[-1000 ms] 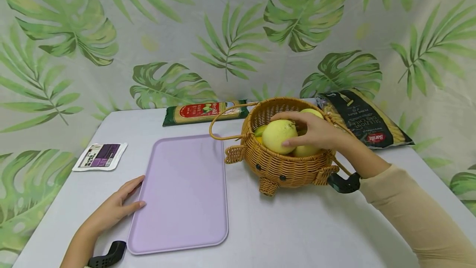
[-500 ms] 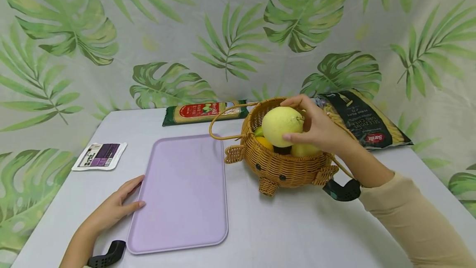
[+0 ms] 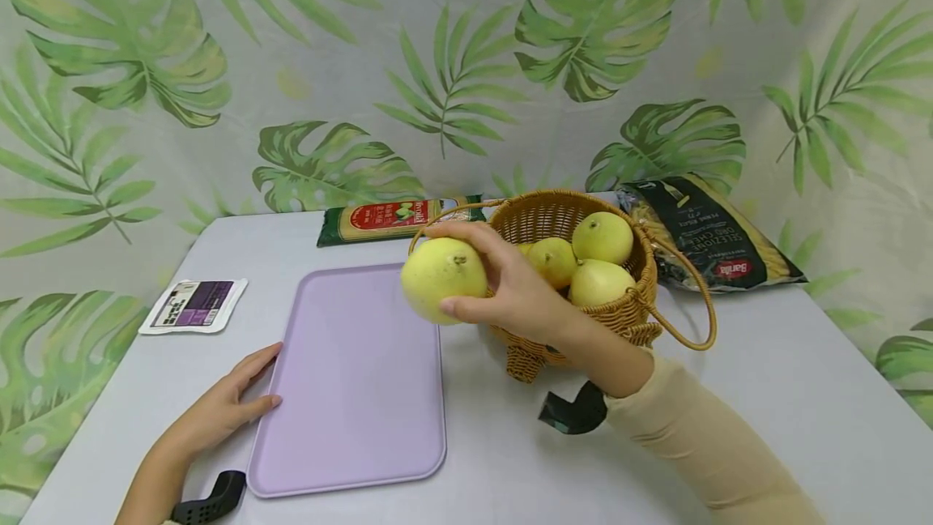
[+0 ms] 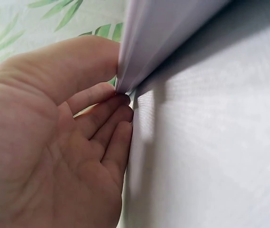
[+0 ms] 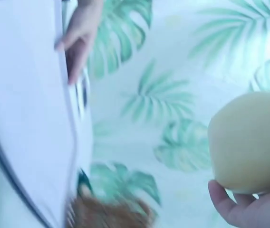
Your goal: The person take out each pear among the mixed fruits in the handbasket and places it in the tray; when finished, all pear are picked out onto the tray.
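In the head view my right hand [image 3: 503, 286] grips a large round yellow-green pear [image 3: 440, 280] by its right side, raised near the tray's far right corner. The right wrist view also shows this pear [image 5: 251, 142] against the fingertips. My left hand [image 3: 226, 407] lies at the left edge of an upright-rimmed lilac tray [image 3: 350, 379], with thumb and fingertips touching the rim. In the left wrist view the left hand's fingers [image 4: 111, 128] are relaxed against the tray's edge [image 4: 144, 42]. A wicker basket [image 3: 543, 217] with a pig-like snout holds several yellow pears [image 3: 601, 282].
A green pack of noodles [image 3: 401, 219] lies behind the tray. At the back right is a black Barilla pasta bag [image 3: 717, 233], and a white and purple flat packet [image 3: 195, 306] lies at the left. The basket's handle [image 3: 703, 306] sticks out to the right.
My right hand has lifted the pear out of the basket and carried it left towards the tray, uncovering other pears. The left hand stays at the tray's edge.
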Motion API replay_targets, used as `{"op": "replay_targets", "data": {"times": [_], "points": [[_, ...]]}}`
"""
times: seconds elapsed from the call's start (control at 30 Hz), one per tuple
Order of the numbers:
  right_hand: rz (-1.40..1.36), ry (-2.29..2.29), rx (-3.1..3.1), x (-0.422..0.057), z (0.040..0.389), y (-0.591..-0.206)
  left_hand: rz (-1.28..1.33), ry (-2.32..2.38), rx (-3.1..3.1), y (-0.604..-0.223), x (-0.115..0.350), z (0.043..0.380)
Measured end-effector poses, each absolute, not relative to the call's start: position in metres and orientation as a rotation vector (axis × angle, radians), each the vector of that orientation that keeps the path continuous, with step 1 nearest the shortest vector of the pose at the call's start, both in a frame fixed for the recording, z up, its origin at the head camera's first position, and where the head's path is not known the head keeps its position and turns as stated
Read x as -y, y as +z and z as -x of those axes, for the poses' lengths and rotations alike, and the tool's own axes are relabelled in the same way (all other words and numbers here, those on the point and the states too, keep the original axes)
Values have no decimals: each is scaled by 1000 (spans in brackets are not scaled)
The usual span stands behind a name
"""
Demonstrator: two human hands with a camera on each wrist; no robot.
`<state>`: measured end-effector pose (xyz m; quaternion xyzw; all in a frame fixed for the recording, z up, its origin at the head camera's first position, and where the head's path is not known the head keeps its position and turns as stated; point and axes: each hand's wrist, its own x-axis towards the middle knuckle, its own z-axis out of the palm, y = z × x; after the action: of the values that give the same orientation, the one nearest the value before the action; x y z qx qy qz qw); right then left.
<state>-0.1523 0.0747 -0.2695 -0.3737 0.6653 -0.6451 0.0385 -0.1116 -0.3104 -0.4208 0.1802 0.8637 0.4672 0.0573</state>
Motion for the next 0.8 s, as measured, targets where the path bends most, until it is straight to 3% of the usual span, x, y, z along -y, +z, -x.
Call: {"op": "replay_targets", "data": {"times": [0.23,0.53,0.8], "points": [[868,-1985,-2033,-17,158,-304,-559,1397,-2642,-421,310,111],[638,-2040,-2151,51,195,-357,-531,1349,-2674,-420,312,109],[418,-2030,-2191,80,215,-388,-577,1355,-2677,-421,310,109]]}}
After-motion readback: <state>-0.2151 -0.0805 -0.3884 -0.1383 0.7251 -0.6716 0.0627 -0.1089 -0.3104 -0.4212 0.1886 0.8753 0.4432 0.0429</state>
